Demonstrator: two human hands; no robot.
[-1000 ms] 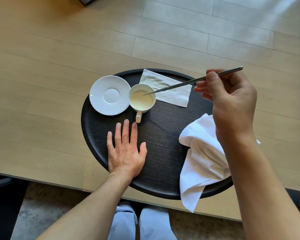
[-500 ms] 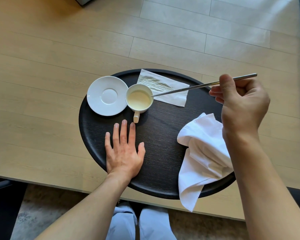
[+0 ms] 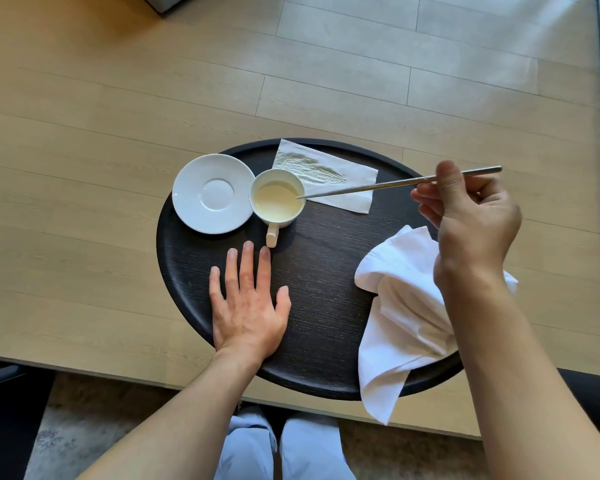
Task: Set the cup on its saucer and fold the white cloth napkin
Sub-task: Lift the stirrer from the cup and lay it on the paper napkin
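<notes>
Resting flat on the round black tray [image 3: 326, 323], the left hand [image 3: 248, 306] lies palm down with fingers spread and grips nothing; its fingertips stop just short of the handle of the white cup [image 3: 277, 198]. The cup holds a pale creamy liquid and stands on the tray, touching the rim of the empty white saucer [image 3: 213, 193] beside it, not on it. The saucer overhangs the tray's far-left edge. Beyond the cup a paper napkin [image 3: 326, 174] lies flat near the tray's far rim. The right hand [image 3: 471, 216] pinches a thin metal stirring rod [image 3: 395, 183] near its upper end; the rod's tip reaches the cup's rim on the side away from the saucer. Under that wrist the white cloth napkin [image 3: 399, 317] lies crumpled, unfolded, draping over the tray's near-right edge. The tray's middle, between the left hand and the cloth, is bare dark wood.
</notes>
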